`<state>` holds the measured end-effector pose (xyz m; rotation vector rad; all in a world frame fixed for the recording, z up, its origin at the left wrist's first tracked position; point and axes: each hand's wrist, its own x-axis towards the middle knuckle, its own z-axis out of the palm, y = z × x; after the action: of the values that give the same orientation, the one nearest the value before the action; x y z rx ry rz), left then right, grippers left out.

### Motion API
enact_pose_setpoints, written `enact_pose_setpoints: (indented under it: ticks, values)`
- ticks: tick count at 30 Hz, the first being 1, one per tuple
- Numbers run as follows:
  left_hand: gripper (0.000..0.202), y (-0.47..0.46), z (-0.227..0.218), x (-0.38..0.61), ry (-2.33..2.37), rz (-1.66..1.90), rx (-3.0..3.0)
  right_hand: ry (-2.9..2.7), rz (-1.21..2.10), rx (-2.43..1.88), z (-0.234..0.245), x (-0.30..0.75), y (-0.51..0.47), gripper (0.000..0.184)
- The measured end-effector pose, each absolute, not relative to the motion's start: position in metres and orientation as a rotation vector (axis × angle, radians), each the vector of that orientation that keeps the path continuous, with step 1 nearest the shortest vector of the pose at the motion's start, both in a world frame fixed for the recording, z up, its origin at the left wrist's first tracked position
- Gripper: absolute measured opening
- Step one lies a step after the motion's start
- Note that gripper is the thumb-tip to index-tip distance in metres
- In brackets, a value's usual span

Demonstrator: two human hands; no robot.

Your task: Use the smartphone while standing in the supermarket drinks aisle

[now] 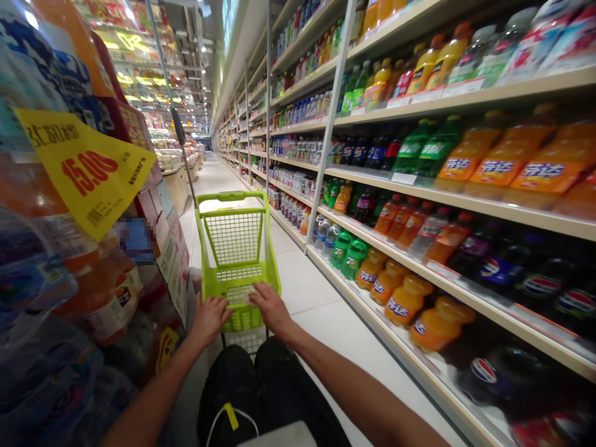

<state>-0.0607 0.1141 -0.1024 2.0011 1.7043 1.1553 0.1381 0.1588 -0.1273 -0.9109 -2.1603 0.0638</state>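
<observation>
Far left, stacked shrink-wrapped drink packs (40,292), orange btls inside, w/ a yellow price tag (84,171) reading 15.00 stuck out in front. Just right of those, a low display w/ paper signs (174,267) runs along the aisle, a metal pole (179,133) rising behind it. Next, my L hand (210,320) on the near end of the green cart (237,261), fingers spread over the mesh edge. R hand (272,307) same, on the same end, a bit further right. Hands apart, only a small gap btwn them, neither on anything but the cart; can't tell if gripping or just resting. Cart stands on the white floor (305,292) right in front of my knees (233,391), nearer the left display than the shelves, empty mesh basket, nothing in it that I can see. Right of the cart, long shelves (465,198) on metal uprights, packed w/ Fanta btls (410,304) on the lower shelf edge, big orange btls (516,167) above, Pepsi btls (542,285) toward the far right.
</observation>
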Motion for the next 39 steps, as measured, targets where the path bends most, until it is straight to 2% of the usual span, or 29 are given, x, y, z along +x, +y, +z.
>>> enact_pose_setpoints:
  ticks: [4, 8, 11, 13, 20, 24, 28, 32, 36, 39]
  values:
    - [0.008, 0.116, -0.104, -0.073, 1.812, 0.958, 2.135, -2.072, -0.006, -0.967, -0.13, 0.158, 0.158, 0.026]
    - [0.016, 0.122, -0.105, -0.07, 1.908, 0.788, 2.284, -2.105, -0.014, -0.884, -0.137, 0.117, 0.144, 0.033]
    - [0.019, 0.125, -0.106, -0.069, 1.936, 0.693, 2.366, -2.143, 0.008, -0.83, -0.136, 0.104, 0.146, 0.026]
    - [0.02, 0.126, -0.106, -0.071, 1.939, 0.647, 2.403, -2.143, 0.036, -0.841, -0.133, 0.116, 0.155, 0.021]
    - [0.021, 0.129, -0.105, -0.07, 1.921, 0.615, 2.39, -2.04, 0.16, -0.947, -0.128, 0.138, 0.157, 0.029]
    - [0.019, 0.128, -0.103, -0.071, 1.872, 0.664, 2.326, -2.04, 0.242, -0.849, -0.13, 0.107, 0.142, 0.025]
    - [0.014, 0.122, -0.096, -0.072, 1.837, 0.815, 2.18, -1.948, 0.343, -0.834, -0.125, 0.115, 0.145, 0.033]
    - [0.025, 0.115, -0.087, -0.046, 1.788, 1.127, 1.907, -1.689, 0.427, -0.969, -0.116, 0.137, 0.154, 0.051]
    - [0.034, 0.121, -0.078, 0.0, 1.576, 1.32, 1.587, -1.537, 0.539, -1.016, -0.107, 0.115, 0.147, 0.057]
    - [0.031, 0.129, -0.072, 0.016, 1.475, 1.389, 1.372, -1.569, 0.614, -0.969, -0.1, 0.09, 0.134, 0.064]
